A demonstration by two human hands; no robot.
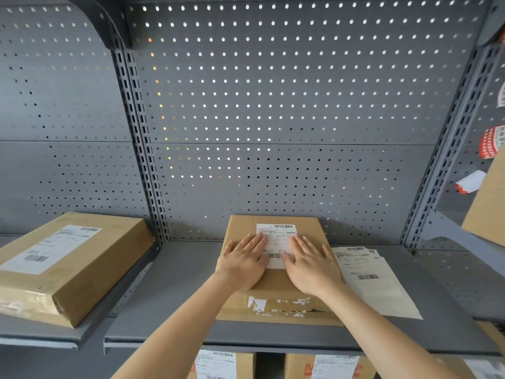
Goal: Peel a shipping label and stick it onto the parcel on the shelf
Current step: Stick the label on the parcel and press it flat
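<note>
grey shelf (175, 272): parcel (276, 285), label (276, 242) under flat, spread left hand (243, 259), right hand (311, 265).

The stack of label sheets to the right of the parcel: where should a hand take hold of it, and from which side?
Grip the stack of label sheets at its near right corner, coming from the front right. It lies flat on the shelf, so a thin corner must be lifted first; its left edge is close to the parcel and the right hand.

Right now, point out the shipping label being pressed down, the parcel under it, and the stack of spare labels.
shipping label (276, 240): head view, its bare middle between the hands.
parcel (273, 285): head view, bare cardboard top.
stack of spare labels (366, 272): head view, top sheet.
</note>
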